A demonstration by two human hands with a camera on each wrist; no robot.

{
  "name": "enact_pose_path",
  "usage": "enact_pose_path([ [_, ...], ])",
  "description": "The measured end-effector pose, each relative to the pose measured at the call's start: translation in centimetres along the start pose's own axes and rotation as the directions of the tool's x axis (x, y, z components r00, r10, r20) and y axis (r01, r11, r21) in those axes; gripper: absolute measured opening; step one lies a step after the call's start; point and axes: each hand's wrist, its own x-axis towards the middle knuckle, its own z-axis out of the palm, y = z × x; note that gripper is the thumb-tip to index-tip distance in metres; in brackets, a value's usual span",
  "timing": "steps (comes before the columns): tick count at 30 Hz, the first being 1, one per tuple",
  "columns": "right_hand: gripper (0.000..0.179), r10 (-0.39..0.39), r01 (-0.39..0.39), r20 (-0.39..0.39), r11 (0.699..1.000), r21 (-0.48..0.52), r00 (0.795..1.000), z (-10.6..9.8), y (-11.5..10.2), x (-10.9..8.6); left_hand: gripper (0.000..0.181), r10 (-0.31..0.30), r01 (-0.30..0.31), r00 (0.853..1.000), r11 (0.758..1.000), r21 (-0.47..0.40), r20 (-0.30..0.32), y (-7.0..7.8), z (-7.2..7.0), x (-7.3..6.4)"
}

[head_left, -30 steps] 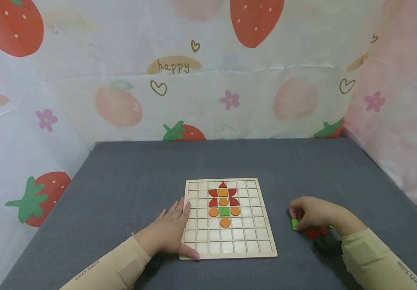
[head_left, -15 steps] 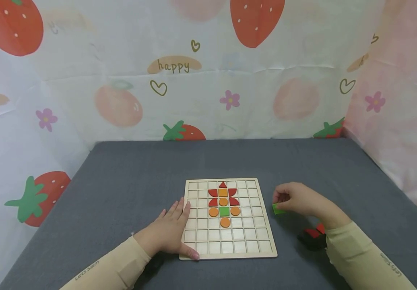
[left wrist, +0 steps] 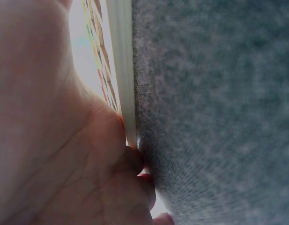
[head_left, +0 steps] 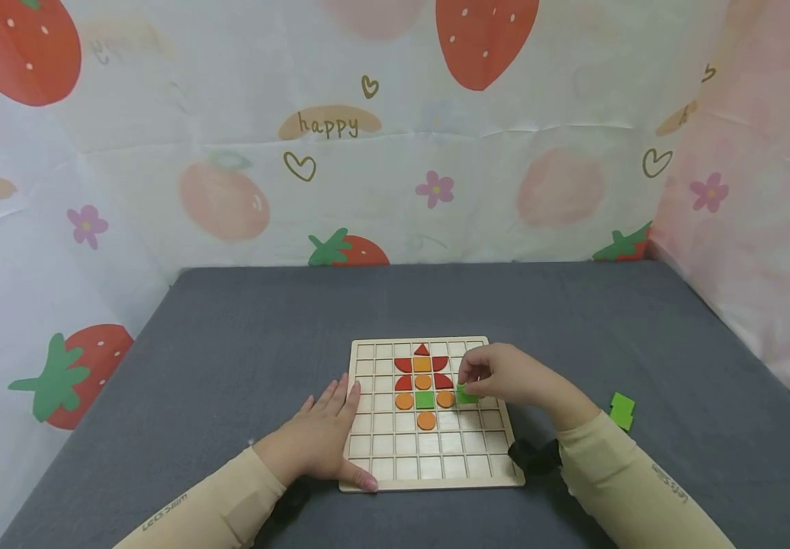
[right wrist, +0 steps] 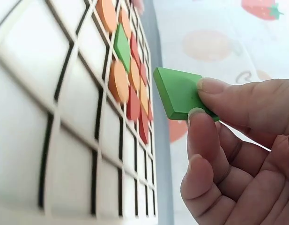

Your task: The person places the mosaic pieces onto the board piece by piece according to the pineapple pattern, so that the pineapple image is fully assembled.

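Observation:
In the head view a wooden grid board (head_left: 409, 467) lies on the grey cloth. My left hand (head_left: 316, 435) rests on its left edge, fingers straight, thumb spread over the front corner. My right hand (head_left: 518, 374) is over the board's right side and pinches a green square tile (right wrist: 179, 91) between thumb and fingertips. The right wrist view has that tile tilted and apart from the grid. Mid-board, a green square (head_left: 425, 399) sits among orange discs (head_left: 426, 421). Behind them are an orange square (head_left: 422, 364), red quarter-round tiles (head_left: 440, 364) and a red triangle (head_left: 422, 350).
Green square tiles (head_left: 622, 412) lie on the grey cloth (head_left: 264, 320) beyond the right sleeve (head_left: 621, 473). A black device (head_left: 535, 457) hangs under the right wrist, over the board's right edge. A fruit-printed curtain (head_left: 477, 229) stands along the back and sides.
My right hand has carried a green square tile leftward from the pile on the right to above the board. The red tiles of that pile are now out of sight. The left hand stays still.

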Motion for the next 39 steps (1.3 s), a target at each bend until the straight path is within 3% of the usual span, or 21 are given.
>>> enact_pose_path([
  [18,0.009,-0.033,0.032,0.032,0.998,0.049,0.999,4.5,-2.8,3.0,0.139,0.000,0.000,1.000,1.000,0.000,0.002,0.1,-0.2,-0.1],
  [39,0.016,0.015,-0.014,0.035,0.999,-0.036,0.999,6.0,-3.8,4.0,0.136,0.008,-0.008,1.000,1.000,-0.006,0.012,0.2,-0.4,-0.2],
])
